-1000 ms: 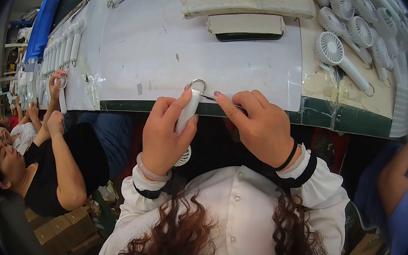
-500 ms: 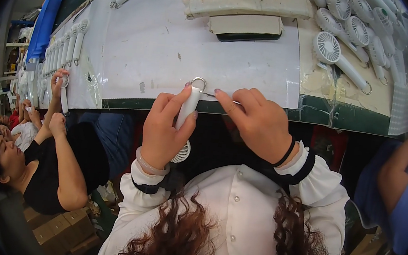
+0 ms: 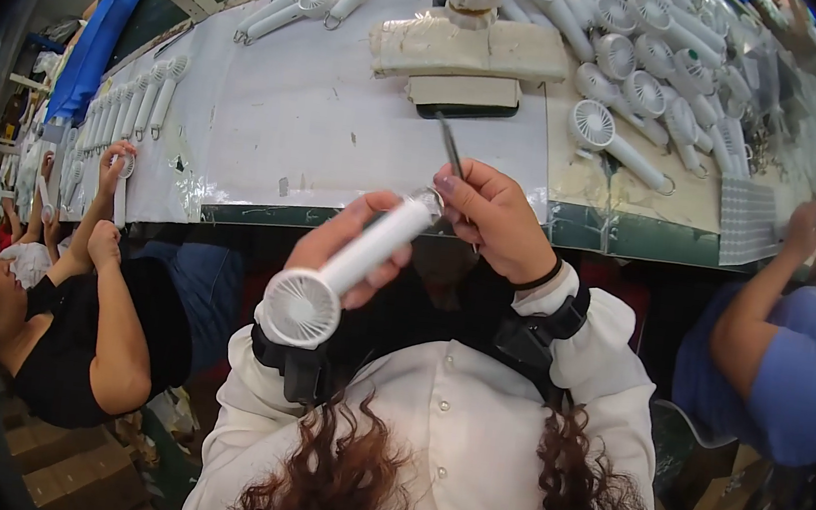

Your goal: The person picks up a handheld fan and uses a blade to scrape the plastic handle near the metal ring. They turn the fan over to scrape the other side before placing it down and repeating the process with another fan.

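Observation:
My left hand is closed around the handle of a white handheld fan. The fan's round grille points toward me, and its handle slants up to the right over the table's front edge. At the handle's end a metal ring meets the fingertips of my right hand. That hand is also closed on a slender grey metal tool, whose pointed end sticks up and away from me. My fingers partly cover the ring and the tool's lower part, so whether they pinch the ring is hidden.
Several white fans lie heaped at the right, with a row of fans at the left and others at the back. A padded block stands mid-table. Co-workers sit on both sides, one in black.
The fan has turned over, its grille now facing up, and its handle tilts to the right. My right hand has come in to the ring, and the metal tool now points upward.

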Motion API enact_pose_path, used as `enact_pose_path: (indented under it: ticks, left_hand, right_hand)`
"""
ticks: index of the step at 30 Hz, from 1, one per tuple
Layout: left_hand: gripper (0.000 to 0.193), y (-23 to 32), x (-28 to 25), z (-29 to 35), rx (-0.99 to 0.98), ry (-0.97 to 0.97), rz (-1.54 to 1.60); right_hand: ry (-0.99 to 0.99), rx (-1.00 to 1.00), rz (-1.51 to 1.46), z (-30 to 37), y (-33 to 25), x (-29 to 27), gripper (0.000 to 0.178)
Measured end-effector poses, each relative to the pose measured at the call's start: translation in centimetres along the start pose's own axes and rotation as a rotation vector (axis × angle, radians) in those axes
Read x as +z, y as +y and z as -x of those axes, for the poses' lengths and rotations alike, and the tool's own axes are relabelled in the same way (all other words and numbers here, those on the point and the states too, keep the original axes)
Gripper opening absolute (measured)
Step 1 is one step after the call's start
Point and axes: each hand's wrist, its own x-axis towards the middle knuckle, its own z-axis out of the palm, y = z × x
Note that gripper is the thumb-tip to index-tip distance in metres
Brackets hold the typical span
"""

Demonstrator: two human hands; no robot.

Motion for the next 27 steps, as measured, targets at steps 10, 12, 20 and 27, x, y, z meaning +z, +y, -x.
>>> enact_pose_path:
  ticks: [10,12,20,27]
  left_hand:
    - [0.041,-0.7,-0.2,0.1,0.182,-0.106,0.117]
    - [0.042,-1.1,-1.1,-0.3,0.131,-0.155,0.141]
    - [0.058,0.5,3.3,0.0,0.158,-0.098,0.478]
    - [0.063,0.2,0.1,-3.5,0.738,-0.512,0.053]
  right_hand:
    - [0.165,-0.062,-0.074,-0.4,-1.3,4.4,0.02]
    - [0.098,-0.048,-0.082,-0.7,-1.4,4.2,0.02]
    - [0.076,-0.159,-0.531,-1.7,0.9,1.4,0.015]
    - [0.217,-0.198,-0.577,-1.9,2.1,2.5,0.011]
